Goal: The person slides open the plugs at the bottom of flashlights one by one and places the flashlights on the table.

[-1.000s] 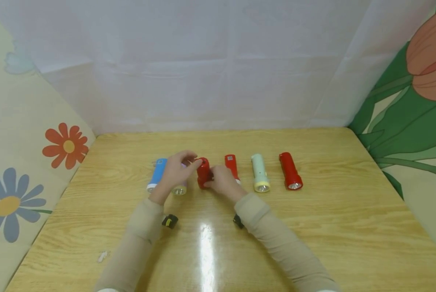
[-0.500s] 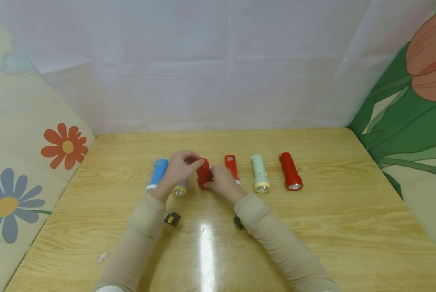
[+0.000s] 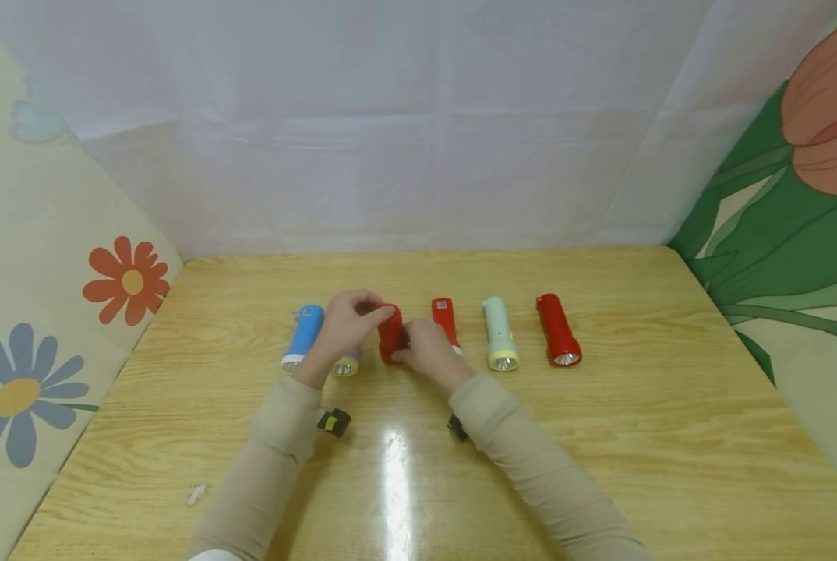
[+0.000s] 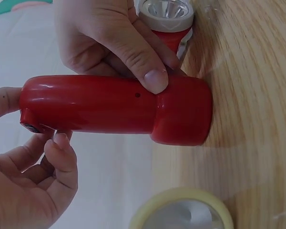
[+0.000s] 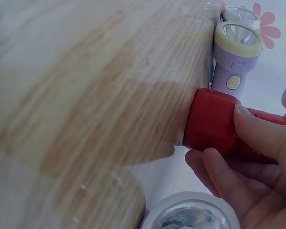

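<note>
A red flashlight (image 3: 389, 333) stands upright on the wooden table, lens end down, in the middle of a row of flashlights. My right hand (image 3: 429, 348) grips it low from the right; in the left wrist view the right thumb lies at the neck above the head. At the top, my left hand (image 3: 344, 327) has its fingers and thumb curled around the tail end, beside a small protruding part. The lens is hidden against the table. Behind the left hand, a purple flashlight (image 5: 238, 50) with a cream rim is partly covered.
A blue flashlight (image 3: 305, 336) lies at the row's left. To the right are a red flashlight with a white rim (image 3: 443, 315), a pale green one (image 3: 499, 331) and another red one (image 3: 557, 327). A white scrap (image 3: 196, 495) lies front left.
The left hand has shifted very slightly at the top of the red flashlight, which looks a little turned. The right hand stays in place.
</note>
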`<state>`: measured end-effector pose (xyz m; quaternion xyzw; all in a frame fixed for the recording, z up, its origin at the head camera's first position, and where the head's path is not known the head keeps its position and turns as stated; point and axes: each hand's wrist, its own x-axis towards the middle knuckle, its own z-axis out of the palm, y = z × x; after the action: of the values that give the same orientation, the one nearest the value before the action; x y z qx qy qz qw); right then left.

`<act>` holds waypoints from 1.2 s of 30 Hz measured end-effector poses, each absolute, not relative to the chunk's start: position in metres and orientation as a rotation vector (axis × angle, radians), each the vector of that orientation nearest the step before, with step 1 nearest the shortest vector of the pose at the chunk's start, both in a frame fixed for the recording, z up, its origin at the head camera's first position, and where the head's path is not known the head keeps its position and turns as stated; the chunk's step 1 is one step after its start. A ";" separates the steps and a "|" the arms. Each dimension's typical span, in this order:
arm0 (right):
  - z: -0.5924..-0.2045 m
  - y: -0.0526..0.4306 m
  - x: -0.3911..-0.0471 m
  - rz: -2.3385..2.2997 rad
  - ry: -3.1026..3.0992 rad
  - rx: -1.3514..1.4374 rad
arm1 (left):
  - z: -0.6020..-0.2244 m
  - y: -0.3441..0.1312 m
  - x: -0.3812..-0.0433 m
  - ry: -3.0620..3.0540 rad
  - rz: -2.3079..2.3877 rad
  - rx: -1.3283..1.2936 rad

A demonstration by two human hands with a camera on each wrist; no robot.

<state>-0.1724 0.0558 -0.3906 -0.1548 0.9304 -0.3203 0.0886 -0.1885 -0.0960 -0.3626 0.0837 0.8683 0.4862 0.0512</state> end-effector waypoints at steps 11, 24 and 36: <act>-0.391 0.056 -0.173 -0.956 2.763 -0.444 | -0.362 -0.094 -0.187 2.602 1.535 0.199; -0.393 0.055 -0.175 -0.955 2.742 -0.406 | -0.366 -0.096 -0.187 2.587 1.575 0.164; -0.391 0.055 -0.173 -0.947 2.750 -0.394 | -0.367 -0.098 -0.187 2.575 1.546 0.143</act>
<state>-0.1735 0.0547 -0.3913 -0.1335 0.9320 -0.3209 0.1032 -0.1874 -0.0978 -0.3668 0.0475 0.8544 0.5130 0.0673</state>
